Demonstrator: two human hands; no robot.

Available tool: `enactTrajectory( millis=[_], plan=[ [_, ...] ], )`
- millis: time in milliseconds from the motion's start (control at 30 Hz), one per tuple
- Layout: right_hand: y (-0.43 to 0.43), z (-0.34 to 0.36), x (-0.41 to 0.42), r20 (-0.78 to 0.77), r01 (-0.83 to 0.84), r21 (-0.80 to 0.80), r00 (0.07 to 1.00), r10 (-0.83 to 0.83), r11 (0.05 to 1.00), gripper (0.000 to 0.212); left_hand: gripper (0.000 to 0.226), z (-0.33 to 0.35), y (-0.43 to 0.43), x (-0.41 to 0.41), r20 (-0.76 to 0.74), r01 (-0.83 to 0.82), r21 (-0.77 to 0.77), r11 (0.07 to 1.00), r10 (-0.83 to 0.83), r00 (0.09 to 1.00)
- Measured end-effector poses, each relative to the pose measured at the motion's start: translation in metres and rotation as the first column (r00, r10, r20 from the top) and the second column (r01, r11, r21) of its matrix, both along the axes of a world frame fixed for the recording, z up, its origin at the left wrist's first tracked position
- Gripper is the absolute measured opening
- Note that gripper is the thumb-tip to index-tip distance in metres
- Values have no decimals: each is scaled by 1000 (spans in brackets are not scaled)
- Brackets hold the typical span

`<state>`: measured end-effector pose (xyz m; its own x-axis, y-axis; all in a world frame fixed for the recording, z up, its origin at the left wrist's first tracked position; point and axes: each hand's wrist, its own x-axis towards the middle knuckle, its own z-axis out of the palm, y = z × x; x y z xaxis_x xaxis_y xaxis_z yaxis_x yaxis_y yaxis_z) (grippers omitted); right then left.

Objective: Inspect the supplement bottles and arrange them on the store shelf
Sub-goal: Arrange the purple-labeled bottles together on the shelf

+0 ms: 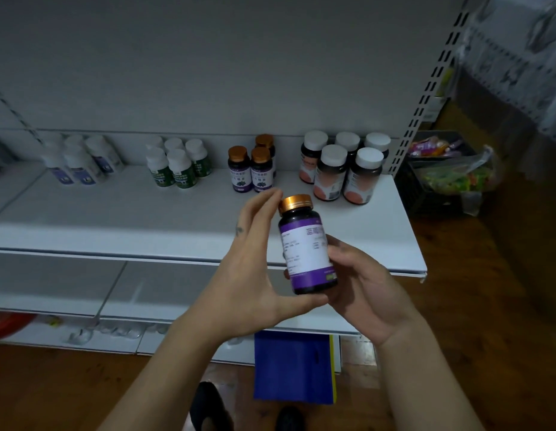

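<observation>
Inspection under way: dark purple-labelled bottle with gold cap [304, 244], centre frame, gripped by fingers of left hand [248, 269] and right hand [363, 287]. Advise turning it steadily, then seating it upright beside matching gold-capped bottles [251, 169] on white shelf [146, 219].

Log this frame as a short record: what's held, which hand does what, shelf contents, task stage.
held item: dark bottle with purple-and-white label and gold cap, slightly tilted
left hand: thumb under its base, fingers at the cap
right hand: grips its right side, thumb on the label
white metal shelf: bottles grouped by label colour; matching gold-capped purple-label bottles at centre
stage: inspecting, not yet placed
</observation>
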<state>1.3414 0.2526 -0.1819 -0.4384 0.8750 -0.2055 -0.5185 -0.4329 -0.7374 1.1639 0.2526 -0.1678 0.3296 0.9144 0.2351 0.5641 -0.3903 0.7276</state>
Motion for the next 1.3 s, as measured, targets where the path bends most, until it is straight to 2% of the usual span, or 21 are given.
enactTrajectory(
  millis=[67, 167, 267, 400, 567, 633, 700, 767, 933, 1033, 1167, 1300],
  plan=[
    [1, -2, 2, 25, 15, 47, 1000, -16, 999, 38, 123, 0, -1, 2, -14, 34, 14, 999, -34, 999],
    [2, -3, 5, 18, -28, 101, 1000, 26, 994, 54, 118, 1, -3, 7, -33, 47, 27, 999, -46, 998],
    [2, -3, 6, 42, -55, 123, 998, 50, 991, 57, 121, 2, -3, 11, -48, 57, 37, 998, -55, 997],
    [1, -3, 6, 31, -80, 113, 997, 77, 990, 54, 121, 3, -2, 9, -42, 53, 53, 997, -51, 998],
    [1, 1, 6, 45, -96, 146, 995, 90, 985, 39, 119, -1, -2, 6, -9, 24, 83, 996, -24, 1000],
    [4, 1, 7, 39, -66, 149, 997, 61, 987, 50, 120, -1, -4, 6, 52, 11, 73, 997, -15, 999],
    [7, 1, 7, -13, -37, 140, 999, 39, 989, 73, 120, 0, -5, 7, 112, 11, 51, 999, -17, 994],
    [8, -1, 6, -59, -27, 120, 998, 34, 992, 86, 119, 1, -6, 7, 152, 28, 23, 999, -31, 988],
    [5, -4, 2, -130, -33, 118, 990, 48, 992, 78, 112, 0, -10, 5, 186, 79, -16, 997, -74, 980],
    [8, -3, 1, -107, -30, 129, 993, 44, 991, 82, 109, -2, -9, 2, 183, 67, 3, 998, -66, 981],
    [12, -2, 1, -86, 16, 170, 996, -1, 985, 75, 103, -7, -5, -3, 202, -14, -14, 1000, 16, 979],
    [15, -1, 2, -32, 50, 175, 998, -45, 983, 76, 98, -9, -5, -3, 237, 2, -44, 999, 9, 971]
  ],
)
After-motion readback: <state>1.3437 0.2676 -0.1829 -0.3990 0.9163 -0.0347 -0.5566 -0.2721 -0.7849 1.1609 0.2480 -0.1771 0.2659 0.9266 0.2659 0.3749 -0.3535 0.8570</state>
